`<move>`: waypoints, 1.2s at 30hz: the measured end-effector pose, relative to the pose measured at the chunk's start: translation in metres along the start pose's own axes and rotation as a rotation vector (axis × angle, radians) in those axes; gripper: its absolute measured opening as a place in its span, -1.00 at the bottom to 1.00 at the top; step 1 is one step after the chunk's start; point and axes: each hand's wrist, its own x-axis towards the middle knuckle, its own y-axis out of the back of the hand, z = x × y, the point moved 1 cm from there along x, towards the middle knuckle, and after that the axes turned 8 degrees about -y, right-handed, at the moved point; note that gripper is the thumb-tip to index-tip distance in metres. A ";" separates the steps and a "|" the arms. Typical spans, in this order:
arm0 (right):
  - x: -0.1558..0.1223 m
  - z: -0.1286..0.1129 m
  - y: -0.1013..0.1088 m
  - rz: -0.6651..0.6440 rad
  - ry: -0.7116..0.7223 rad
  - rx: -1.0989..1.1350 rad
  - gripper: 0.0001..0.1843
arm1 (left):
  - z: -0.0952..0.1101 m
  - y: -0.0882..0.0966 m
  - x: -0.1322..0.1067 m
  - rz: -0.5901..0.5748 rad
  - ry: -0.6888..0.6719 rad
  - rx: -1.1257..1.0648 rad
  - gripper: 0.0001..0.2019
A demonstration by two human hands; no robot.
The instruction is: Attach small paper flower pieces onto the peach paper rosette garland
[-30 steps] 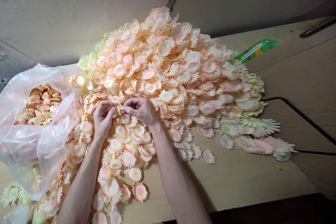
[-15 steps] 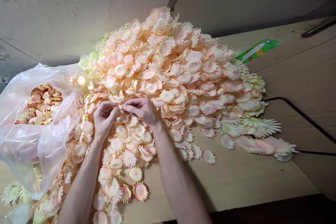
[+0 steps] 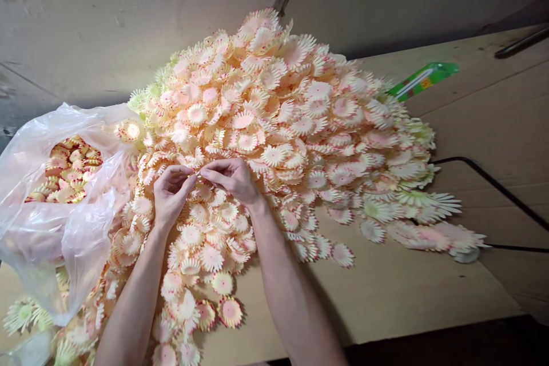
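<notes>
A big heap of pink and cream fabric flower petals (image 3: pixel 283 120) covers the brown table (image 3: pixel 394 291). My left hand (image 3: pixel 170 191) and my right hand (image 3: pixel 231 178) meet over the near side of the heap, fingertips pinched together on a small flower petal piece (image 3: pixel 198 175) between them. Both hands have curled fingers. Loose petals lie flat under and around my wrists.
A clear plastic bag (image 3: pixel 55 206) with more petals stands at the left. A green packet (image 3: pixel 422 79) lies behind the heap at the right. A black cable (image 3: pixel 493 186) runs across the table's right side. A wall rises behind the heap.
Both hands stay at the same spot, with only slight finger movement on the small piece. The view has shifted very slightly.
</notes>
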 end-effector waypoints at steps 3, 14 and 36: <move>-0.001 -0.003 -0.001 0.000 -0.012 0.009 -0.82 | 0.001 0.000 0.000 -0.009 0.002 0.000 -0.77; 0.001 0.001 0.000 0.005 0.040 -0.018 -0.82 | 0.002 -0.002 0.000 -0.023 0.020 -0.020 -0.76; -0.001 0.000 -0.001 0.060 0.042 -0.146 -0.78 | -0.001 -0.001 -0.001 -0.063 0.023 -0.002 -0.77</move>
